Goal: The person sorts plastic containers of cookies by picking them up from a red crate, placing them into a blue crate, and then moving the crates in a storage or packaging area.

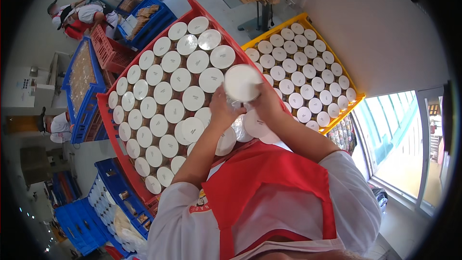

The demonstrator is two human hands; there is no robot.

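My left hand [224, 107] and my right hand [266, 103] are both around a container with a round white lid [242, 81]. It is held up at the right wall of a red plastic crate [249, 59], and its lid is blurred. Rows of upright clear containers with white lids [174, 111] fill the crate; small dark print marks many lids. Close to my left forearm, a white disc [192, 129] overlaps a lid beside it. Below my hands, more white discs [255, 122] lie by clear plastic [239, 129]; my forearms partly hide that corner.
A yellow crate [355, 104] of white-lidded containers stands at right. Blue crates [85, 106] and another red crate [110, 48] stand at left. Two people [85, 18] work at upper left, another person [60, 128] farther down. A doorway [397, 144] opens at right.
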